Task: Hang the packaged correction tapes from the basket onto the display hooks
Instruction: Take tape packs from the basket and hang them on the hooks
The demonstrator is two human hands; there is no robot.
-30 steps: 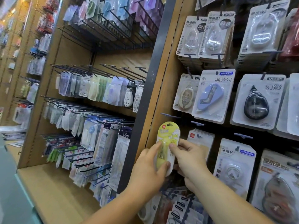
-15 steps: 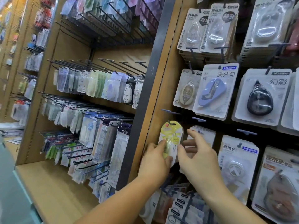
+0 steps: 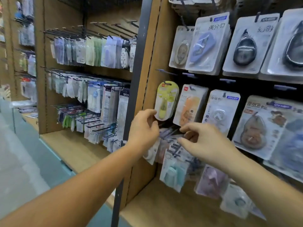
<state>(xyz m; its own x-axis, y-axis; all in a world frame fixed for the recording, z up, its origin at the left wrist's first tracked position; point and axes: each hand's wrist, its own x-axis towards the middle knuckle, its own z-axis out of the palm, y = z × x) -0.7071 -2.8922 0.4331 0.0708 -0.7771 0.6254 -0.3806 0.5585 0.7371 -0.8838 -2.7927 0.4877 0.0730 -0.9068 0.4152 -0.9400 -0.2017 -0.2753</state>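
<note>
**Q:** Where is the item, and how is it oriented?
**A:** The yellow-green correction tape pack [image 3: 167, 100] hangs on a display hook [image 3: 166, 82] at the left end of its row, just beside the orange pack [image 3: 188, 105]. Its long axis is near vertical, with the hang-hole end up, the rounded end down and the printed face outward.

**Q:** Hand status?
**A:** Left hand [image 3: 144, 126]: fingers curled at the pack's lower left edge, touching it. Whether they pinch it cannot be told. Right hand [image 3: 201, 141]: thumb and forefinger apart, holding nothing, near the lower hooks [image 3: 174, 147].

**Q:** Failure modes?
**A:** Probably two. If the left hand drags the edge on withdrawal, the pack may swing or slide off the display hook. The right hand may snag the lower hooks and dislodge packs there.
</note>
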